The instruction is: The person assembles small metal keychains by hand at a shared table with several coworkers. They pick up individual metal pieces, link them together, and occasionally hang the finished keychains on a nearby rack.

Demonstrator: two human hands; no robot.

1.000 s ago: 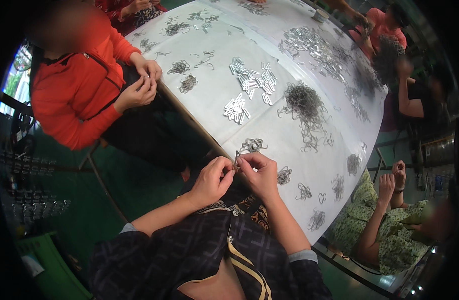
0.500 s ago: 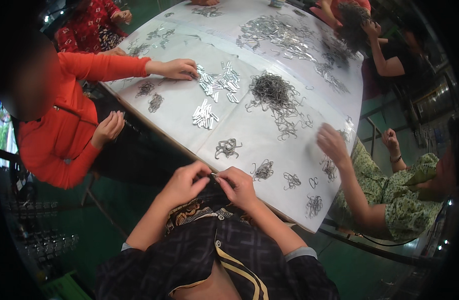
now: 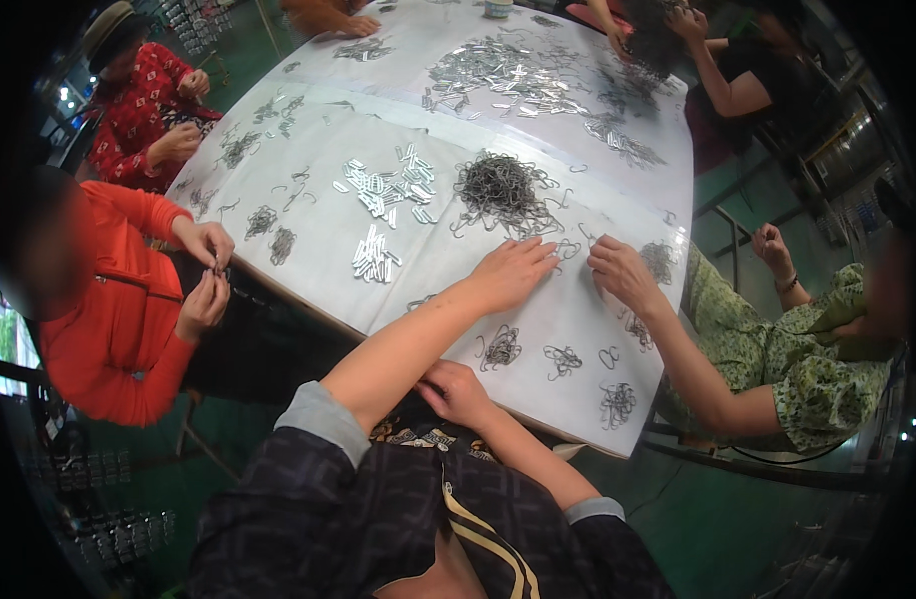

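Wire hooks lie in a dense grey heap on the white-covered counter, with loose ones trailing toward the person's left hand. At the far edge stands a small round tub; its contents cannot be made out. The left hand reaches across, fingers bent downward beside the stray hooks; whether it grips one cannot be told. The right hand rests by the near edge with fingers curled, its hold unclear. Shiny metal strips lie left of the heap. Opposite the left hand, a co-worker's hand reaches in.
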